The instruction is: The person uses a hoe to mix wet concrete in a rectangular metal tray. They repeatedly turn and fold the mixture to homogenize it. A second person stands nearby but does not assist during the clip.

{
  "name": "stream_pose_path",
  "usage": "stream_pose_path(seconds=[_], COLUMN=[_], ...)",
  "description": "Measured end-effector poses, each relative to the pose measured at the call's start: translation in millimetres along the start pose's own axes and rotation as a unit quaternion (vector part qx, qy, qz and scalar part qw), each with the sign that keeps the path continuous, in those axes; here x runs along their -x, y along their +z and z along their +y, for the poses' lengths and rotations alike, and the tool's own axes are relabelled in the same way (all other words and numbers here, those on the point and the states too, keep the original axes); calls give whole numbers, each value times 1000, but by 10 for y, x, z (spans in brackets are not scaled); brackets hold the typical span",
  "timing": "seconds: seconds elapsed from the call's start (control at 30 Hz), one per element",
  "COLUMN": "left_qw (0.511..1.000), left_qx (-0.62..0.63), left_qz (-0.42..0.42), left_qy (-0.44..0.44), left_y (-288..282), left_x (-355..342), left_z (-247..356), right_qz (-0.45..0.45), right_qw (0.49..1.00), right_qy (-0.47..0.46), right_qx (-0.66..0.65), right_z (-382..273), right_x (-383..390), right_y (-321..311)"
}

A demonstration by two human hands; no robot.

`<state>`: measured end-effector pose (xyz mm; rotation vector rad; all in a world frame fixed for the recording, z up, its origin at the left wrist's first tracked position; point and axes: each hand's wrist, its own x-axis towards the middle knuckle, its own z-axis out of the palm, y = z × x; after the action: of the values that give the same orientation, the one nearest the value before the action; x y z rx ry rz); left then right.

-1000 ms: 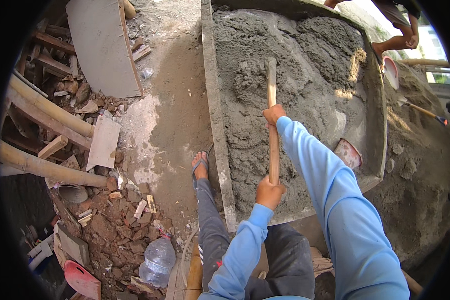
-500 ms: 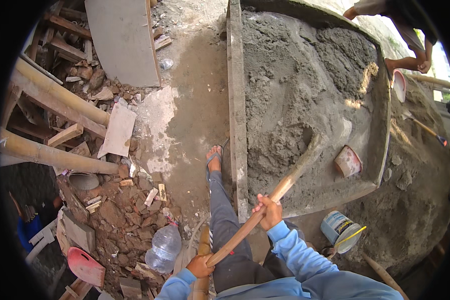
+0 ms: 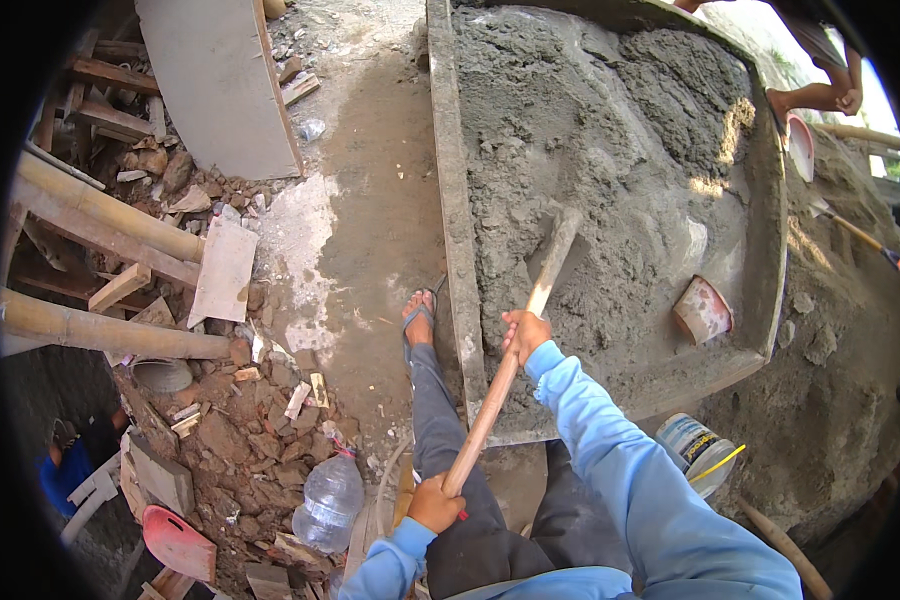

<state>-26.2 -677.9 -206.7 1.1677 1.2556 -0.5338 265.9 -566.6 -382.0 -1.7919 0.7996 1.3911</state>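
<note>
A hoe with a long wooden handle (image 3: 494, 410) slants from my lap up into a trough (image 3: 453, 230) of wet grey mortar (image 3: 540, 110). My left hand (image 3: 437, 504) is wrapped round the lower end of the handle. Farther up, my right hand (image 3: 527, 334) grips it at about the trough's near side. The handle's far part is caked in mortar, and its blade is hidden there. A mortar-smeared bucket (image 3: 703, 310) lies tilted in the trough to the right of the handle.
Rubble (image 3: 235, 445), bamboo poles (image 3: 110, 328) and a large clear bottle (image 3: 329, 500) are at left. A paint bucket (image 3: 700, 455) and a sand heap (image 3: 830, 370) lie right. Another person's leg (image 3: 810, 96) shows beyond the trough; someone in blue (image 3: 70, 465) is at lower left.
The hoe's far end has moved left and away from me through the mortar. Both hands still hold the handle; the right has moved farther forward, the left lower and slightly right.
</note>
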Motion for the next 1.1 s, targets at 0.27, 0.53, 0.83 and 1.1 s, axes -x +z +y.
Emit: stream_pose_path(seconds=[0.27, 0.53, 0.83, 1.1], left_qw=[947, 932, 873, 973], left_qx=[109, 315, 397, 148], left_qz=[144, 176, -242, 11], left_qy=[266, 45, -149, 175], left_y=[750, 2444, 3547, 2089], left_x=[-1024, -66, 922, -975], left_z=[1326, 1808, 1296, 2383], right_qz=[-159, -218, -213, -107], right_qw=[962, 950, 973, 931], right_qy=[-217, 110, 33, -333], right_qx=[54, 194, 81, 106], right_z=[-1610, -411, -263, -2425], right_x=[292, -630, 991, 497], right_y=[112, -754, -2379, -1657])
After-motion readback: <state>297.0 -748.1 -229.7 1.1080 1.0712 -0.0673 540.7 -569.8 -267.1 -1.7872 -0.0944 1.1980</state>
